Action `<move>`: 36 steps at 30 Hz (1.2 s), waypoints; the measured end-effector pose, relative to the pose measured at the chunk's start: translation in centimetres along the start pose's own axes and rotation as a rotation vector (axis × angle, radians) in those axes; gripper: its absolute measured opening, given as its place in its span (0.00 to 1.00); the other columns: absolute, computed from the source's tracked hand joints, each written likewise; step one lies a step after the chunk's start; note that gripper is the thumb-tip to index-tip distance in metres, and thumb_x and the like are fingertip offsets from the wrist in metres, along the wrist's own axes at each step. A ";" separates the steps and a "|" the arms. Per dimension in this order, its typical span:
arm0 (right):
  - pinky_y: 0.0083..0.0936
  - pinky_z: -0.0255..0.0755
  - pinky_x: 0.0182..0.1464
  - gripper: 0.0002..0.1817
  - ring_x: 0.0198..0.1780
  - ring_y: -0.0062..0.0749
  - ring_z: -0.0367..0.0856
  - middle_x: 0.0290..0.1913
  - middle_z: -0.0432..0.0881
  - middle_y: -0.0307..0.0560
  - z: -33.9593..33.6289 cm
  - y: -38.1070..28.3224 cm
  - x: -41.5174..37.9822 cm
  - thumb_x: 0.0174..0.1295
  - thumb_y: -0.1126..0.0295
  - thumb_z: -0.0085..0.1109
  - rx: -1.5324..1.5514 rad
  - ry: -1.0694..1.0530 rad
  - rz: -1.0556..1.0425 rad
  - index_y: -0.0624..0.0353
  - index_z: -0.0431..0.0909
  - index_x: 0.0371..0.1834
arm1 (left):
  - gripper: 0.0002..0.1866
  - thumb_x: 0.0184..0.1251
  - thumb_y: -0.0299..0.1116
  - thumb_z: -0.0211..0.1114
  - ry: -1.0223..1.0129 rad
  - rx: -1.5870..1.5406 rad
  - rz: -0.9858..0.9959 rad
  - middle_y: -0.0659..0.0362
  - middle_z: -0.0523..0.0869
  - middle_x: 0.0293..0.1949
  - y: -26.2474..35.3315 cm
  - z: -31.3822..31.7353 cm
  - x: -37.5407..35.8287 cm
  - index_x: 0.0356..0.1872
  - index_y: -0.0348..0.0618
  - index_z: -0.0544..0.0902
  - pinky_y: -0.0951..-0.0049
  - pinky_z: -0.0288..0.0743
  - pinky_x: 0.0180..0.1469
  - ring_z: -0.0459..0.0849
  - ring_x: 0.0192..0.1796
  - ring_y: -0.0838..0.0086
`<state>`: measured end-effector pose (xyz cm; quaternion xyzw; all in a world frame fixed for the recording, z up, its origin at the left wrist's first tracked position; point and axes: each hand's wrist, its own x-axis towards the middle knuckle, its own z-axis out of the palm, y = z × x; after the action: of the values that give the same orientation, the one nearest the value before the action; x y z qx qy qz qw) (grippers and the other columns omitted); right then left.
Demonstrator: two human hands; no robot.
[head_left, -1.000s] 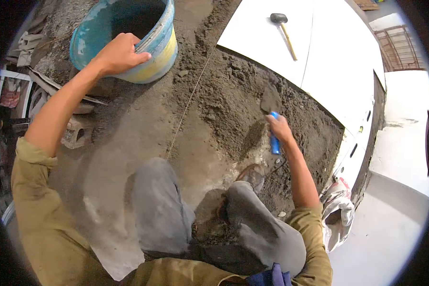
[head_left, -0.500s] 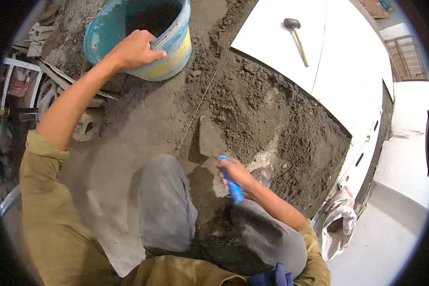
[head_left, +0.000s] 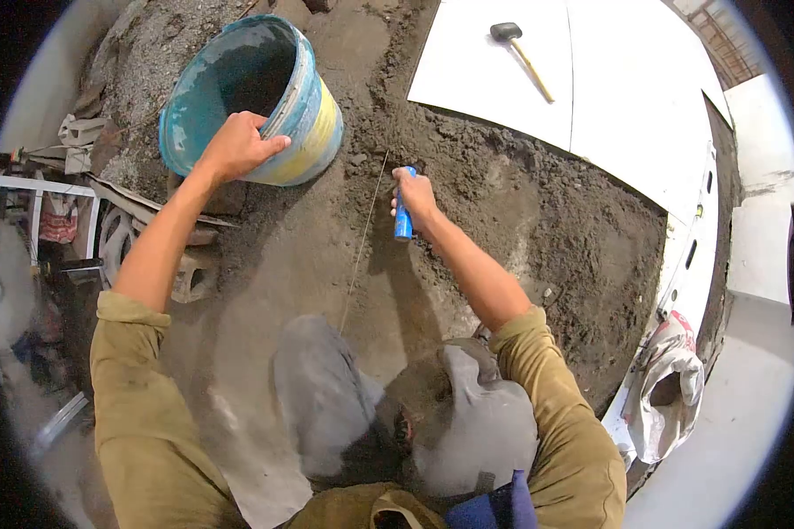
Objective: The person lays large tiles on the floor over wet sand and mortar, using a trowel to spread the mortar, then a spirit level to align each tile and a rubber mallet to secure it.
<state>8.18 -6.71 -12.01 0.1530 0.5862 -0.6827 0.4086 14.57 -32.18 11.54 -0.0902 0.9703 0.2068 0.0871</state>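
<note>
The right hand (head_left: 415, 196) hides most of the blue handle (head_left: 403, 225), and the tool's blade cannot be seen. The bucket's (head_left: 309, 132) depths lie in shadow. Clutter at the far left is blurred.

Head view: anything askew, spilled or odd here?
The blue and yellow plastic bucket is tipped on its side on the mortar bed, mouth toward the camera, with the left hand gripping its rim. A black rubber mallet lies loose on the laid white tiles. Nothing else stands out.

Bright daylight, glaring white surfaces, strong fisheye warp, dark vignetted corners.
</note>
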 end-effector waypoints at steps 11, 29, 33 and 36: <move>0.55 0.75 0.41 0.23 0.38 0.65 0.83 0.34 0.83 0.68 -10.4 2.0 -12.9 0.63 0.57 0.56 -1.430 0.017 -0.429 0.64 0.65 0.49 | 0.21 0.56 0.44 0.69 0.075 0.051 0.087 0.41 0.82 0.22 -0.2 0.2 -0.3 0.35 0.31 0.86 0.60 0.74 0.32 0.84 0.25 0.59; 0.48 0.80 0.38 0.16 0.36 0.56 0.85 0.34 0.84 0.60 -8.4 -10.9 -3.6 0.61 0.63 0.57 -1.799 -0.079 -0.659 0.61 0.71 0.47 | 0.18 0.54 0.42 0.70 0.046 -0.035 0.012 0.43 0.85 0.23 -0.1 -0.1 -0.4 0.35 0.33 0.87 0.62 0.77 0.34 0.87 0.27 0.59; 0.47 0.80 0.36 0.15 0.33 0.54 0.85 0.32 0.84 0.58 -12.3 -11.8 -1.6 0.61 0.63 0.59 -1.752 0.061 -0.751 0.61 0.73 0.45 | 0.18 0.55 0.42 0.70 0.057 -0.019 -0.013 0.42 0.83 0.23 0.0 0.3 -0.2 0.35 0.33 0.87 0.61 0.77 0.34 0.85 0.26 0.58; 0.47 0.79 0.35 0.15 0.32 0.55 0.85 0.29 0.84 0.58 -15.1 -10.6 -1.1 0.60 0.66 0.60 -1.763 0.124 -0.789 0.63 0.71 0.44 | 0.19 0.55 0.43 0.69 0.062 0.019 0.055 0.41 0.81 0.21 -0.6 0.5 0.1 0.35 0.33 0.87 0.60 0.76 0.33 0.85 0.25 0.58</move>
<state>-3.08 7.47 -8.10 -0.3806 0.9175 -0.0765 0.0862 14.70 -32.48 10.82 -0.0690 0.9765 0.1972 0.0524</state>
